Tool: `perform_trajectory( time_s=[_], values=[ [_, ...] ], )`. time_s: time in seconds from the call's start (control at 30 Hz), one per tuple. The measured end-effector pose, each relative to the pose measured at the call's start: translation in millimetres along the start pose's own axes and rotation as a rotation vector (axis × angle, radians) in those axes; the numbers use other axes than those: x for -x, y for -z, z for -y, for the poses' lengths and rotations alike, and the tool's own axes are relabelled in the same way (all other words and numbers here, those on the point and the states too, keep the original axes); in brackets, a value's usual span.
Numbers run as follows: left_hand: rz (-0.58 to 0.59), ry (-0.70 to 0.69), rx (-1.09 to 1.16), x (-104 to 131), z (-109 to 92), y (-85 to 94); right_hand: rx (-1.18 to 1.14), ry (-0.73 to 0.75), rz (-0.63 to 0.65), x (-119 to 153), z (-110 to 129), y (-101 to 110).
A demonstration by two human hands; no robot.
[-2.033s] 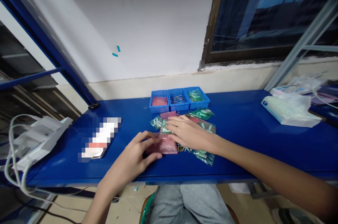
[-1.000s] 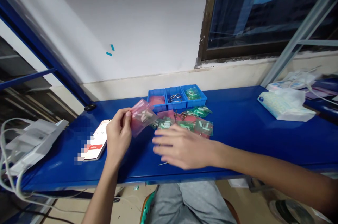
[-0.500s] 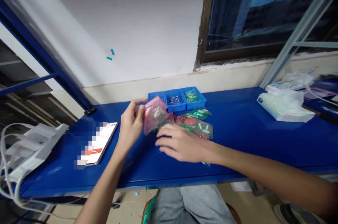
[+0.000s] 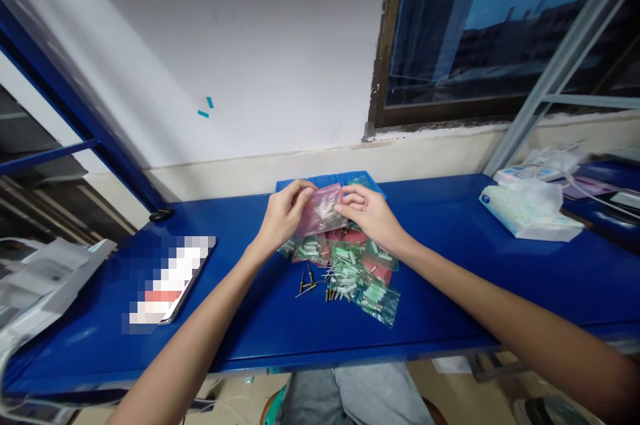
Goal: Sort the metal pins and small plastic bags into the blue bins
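The left hand (image 4: 287, 215) pinches one upper corner of the pink bag (image 4: 321, 210), the right hand (image 4: 367, 211) the other; it hangs above the loose packets (image 4: 347, 265), long axis roughly sideways, right end slightly higher. Bare blue tabletop (image 4: 450, 231) spreads out on both sides.

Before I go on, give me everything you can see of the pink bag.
The pink bag is a flat, see-through pouch, seemingly thin plastic, shiny and a little creased. Small pale pieces show inside, mostly toward its right side. The left hand pinches its upper left, the right hand its upper right. It is tilted, in front of the blue bins and over the far side of the heap of bags. Whether its lower edge touches them, or its mouth is open, I can't tell.
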State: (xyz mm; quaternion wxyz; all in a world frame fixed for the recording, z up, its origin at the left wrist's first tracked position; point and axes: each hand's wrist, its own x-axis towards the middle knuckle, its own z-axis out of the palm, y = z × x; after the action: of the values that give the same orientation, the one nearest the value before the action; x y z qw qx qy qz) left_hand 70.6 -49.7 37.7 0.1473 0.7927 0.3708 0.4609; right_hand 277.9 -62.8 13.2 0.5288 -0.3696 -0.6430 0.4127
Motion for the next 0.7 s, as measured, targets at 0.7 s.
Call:
perform_trajectory(
  time_s=[0.7],
  values=[
    [-0.086, 0.050, 0.141, 18, -5, -6.9, -0.129, -0.078, 0.013, 2, 2, 0]
  ],
)
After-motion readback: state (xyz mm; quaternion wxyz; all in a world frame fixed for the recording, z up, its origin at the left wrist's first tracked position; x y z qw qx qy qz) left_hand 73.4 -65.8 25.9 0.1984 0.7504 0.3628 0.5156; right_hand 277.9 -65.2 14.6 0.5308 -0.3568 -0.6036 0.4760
